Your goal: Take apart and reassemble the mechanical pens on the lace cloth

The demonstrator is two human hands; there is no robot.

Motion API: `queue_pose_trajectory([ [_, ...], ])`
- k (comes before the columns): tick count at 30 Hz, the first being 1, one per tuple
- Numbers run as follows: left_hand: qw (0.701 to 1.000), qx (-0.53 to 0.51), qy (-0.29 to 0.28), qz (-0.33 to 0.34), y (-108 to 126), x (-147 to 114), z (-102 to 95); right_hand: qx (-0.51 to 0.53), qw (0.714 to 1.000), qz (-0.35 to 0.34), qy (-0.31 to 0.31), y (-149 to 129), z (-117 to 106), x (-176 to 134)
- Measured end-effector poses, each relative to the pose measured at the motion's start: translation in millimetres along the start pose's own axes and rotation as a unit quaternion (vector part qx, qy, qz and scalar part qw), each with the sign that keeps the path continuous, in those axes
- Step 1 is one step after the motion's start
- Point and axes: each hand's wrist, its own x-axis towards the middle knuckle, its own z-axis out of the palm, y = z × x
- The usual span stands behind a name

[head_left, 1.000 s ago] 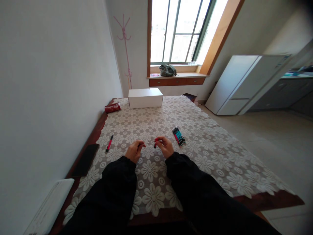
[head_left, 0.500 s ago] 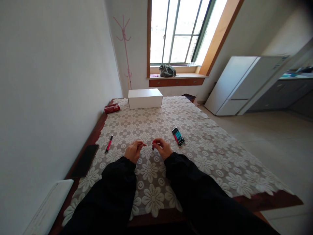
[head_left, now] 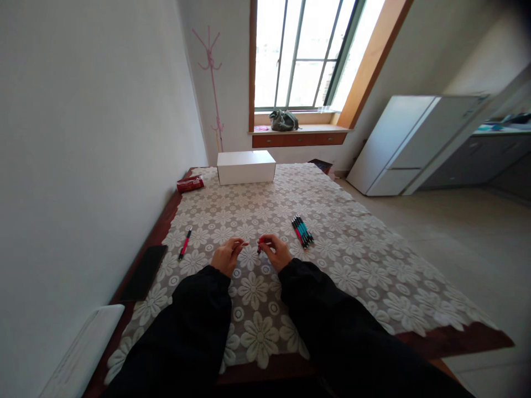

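Note:
My right hand (head_left: pixel 275 252) pinches a short red and black pen piece (head_left: pixel 259 247) between thumb and fingertips, just above the tablecloth. Facing it, a small gap away, is my left hand (head_left: pixel 227 256); its thumb and fingers are pressed together, and whatever they may hold is too small to make out. To the left lies a red and black pen (head_left: pixel 185 244), apart from both hands. Several pens (head_left: pixel 302 231), red ones and teal ones with black ends, lie side by side to the right of my right hand.
A flower-patterned lace cloth (head_left: pixel 254 288) covers the table. At its far end stand a white box (head_left: pixel 246 168) and a red packet (head_left: pixel 190 183). Along the left edge lie a flat black object (head_left: pixel 145 272) and a white item (head_left: pixel 85 348). The wall runs close by on the left.
Almost nothing differs; the red and black pen piece in my right hand has shifted very slightly. Both hands keep their places.

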Motion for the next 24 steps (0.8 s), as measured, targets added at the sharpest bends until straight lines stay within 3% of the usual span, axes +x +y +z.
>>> queue_pose_trajectory([
  [6, 1.000, -0.019, -0.009, -0.012, 1.5, -0.4, -0.4, 0.005, 1.000, -0.016, 0.006, -0.3, -0.9, 0.7],
  [10, 1.000, -0.017, -0.011, -0.021, 3.5, -0.3, -0.1, 0.066, 0.997, 0.025, 0.026, 4.1, -3.0, 2.7],
  [15, 0.999, 0.001, -0.010, -0.036, 2.4, 0.0, 0.6, 0.044, 0.997, 0.035, 0.058, 4.3, -4.0, 3.6],
  [24, 0.998, -0.039, -0.031, -0.023, 8.7, -1.5, 0.3, 0.076, 0.996, 0.010, 0.036, 0.0, -3.7, 0.7],
])
